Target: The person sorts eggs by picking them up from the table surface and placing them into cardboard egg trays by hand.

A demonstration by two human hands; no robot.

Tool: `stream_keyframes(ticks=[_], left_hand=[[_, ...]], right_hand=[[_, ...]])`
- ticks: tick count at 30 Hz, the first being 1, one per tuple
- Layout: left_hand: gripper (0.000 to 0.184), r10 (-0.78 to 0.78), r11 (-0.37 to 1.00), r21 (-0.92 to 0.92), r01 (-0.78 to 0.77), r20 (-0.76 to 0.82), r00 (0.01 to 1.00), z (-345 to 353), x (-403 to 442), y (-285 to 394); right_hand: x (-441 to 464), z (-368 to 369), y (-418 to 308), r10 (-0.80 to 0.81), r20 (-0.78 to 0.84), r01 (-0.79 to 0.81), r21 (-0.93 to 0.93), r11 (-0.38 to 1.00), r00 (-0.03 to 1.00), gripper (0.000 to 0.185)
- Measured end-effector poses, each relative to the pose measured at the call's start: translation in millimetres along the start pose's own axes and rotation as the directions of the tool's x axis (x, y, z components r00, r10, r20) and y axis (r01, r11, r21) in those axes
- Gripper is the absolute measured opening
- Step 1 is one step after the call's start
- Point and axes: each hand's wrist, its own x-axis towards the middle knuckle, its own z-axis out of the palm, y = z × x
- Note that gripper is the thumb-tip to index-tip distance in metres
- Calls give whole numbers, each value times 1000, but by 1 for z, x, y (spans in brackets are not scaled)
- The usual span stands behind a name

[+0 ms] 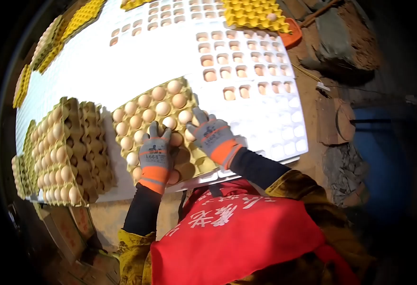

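In the head view, a pale cardboard egg tray [203,164] lies on the white surface, most of its cups filled with light brown eggs [162,109]. My left hand [155,153], in a grey and orange work glove, reaches over the tray's middle with fingers stretched among the eggs. Under and beside that palm, several cups are partly hidden. At the tray's right side is my right hand [212,136], gloved alike, its fingers spread beside the eggs there. Whether either hand touches or grips an egg is hard to make out.
Stacked egg-filled trays [71,156] stand to the left. A white panel with square holes [237,78] holds many eggs at the right. Yellow trays [251,14] lie along the far edges. An orange container [291,33] and a blue barrel [384,156] are off the right side.
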Motion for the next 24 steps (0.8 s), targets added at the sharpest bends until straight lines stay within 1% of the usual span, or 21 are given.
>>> stream_keyframes(ticks=[1,2,4,5,6,7,8,9,11,12,13,14,15,16,17,19,20,21,22,23,24], left_hand=[[49,28,1000,-11,-28,6,1000,2,5,4],[46,52,998,-18,-52,15,999,4,8,4],[41,120,993,-11,-120,13,993,2,10,-2],[41,142,988,-64,-143,-17,990,-7,9,-3],[42,40,974,-220,-47,-39,998,-15,4,-4],[42,-62,927,-372,41,-43,997,-22,1,-3],[40,-128,829,-554,72,-63,990,-25,2,0],[40,-179,618,-776,126,17,984,-27,5,9],[40,-45,664,-747,-34,-85,995,-18,17,43],[39,-5,653,-757,-21,-32,999,-18,24,77],[41,25,684,-722,-100,-114,993,-2,33,103],[44,61,717,-674,-176,-191,980,15,43,127],[43,37,774,-626,-97,-108,994,21,51,151],[43,20,824,-562,-69,-93,995,36,61,169],[43,45,881,-450,-146,-227,973,53,70,182],[45,6,933,-357,-57,-142,990,65,86,203],[46,-9,967,-253,-1,-39,999,72,92,208],[47,-35,979,-202,31,-16,999,76,96,213],[47,-62,986,-152,63,9,998,79,97,216],[47,-87,991,-101,90,33,996,81,97,217],[46,-56,991,-123,46,-82,995,81,90,215]], right_hand=[[0,-12,1,30,66,-31,15,999,997,47],[-7,-8,9,50,-15,-44,266,963,999,45],[-22,3,29,146,-163,12,706,708,976,43],[-37,-3,46,170,-7,-68,900,431,985,40],[-52,-12,63,190,152,-165,985,51,970,40],[-66,-22,79,205,304,-241,928,-283,930,42],[-81,-20,100,197,302,-228,916,-329,933,45],[-97,-21,119,232,274,-144,878,-457,933,46],[-120,-32,152,330,244,-112,922,-370,912,40],[-127,-31,170,356,326,-189,910,-368,876,42],[-133,-29,187,377,405,-265,890,-370,833,44],[-131,-45,200,421,453,-365,889,-277,786,46],[-132,-28,219,467,428,-421,898,-126,774,47],[-130,-11,235,510,172,-324,919,225,843,46],[-127,-1,248,459,-92,-201,812,549,884,46],[-109,-9,253,331,-205,-146,605,783,921,49],[-105,-7,249,330,-177,-198,515,834,927,50],[-100,-7,243,333,-148,-248,414,876,931,51],[-94,-2,243,285,-56,-269,204,941,957,52],[-89,-2,244,306,-7,-292,280,914,952,46],[-92,0,248,318,-85,-261,394,881,944,44]])
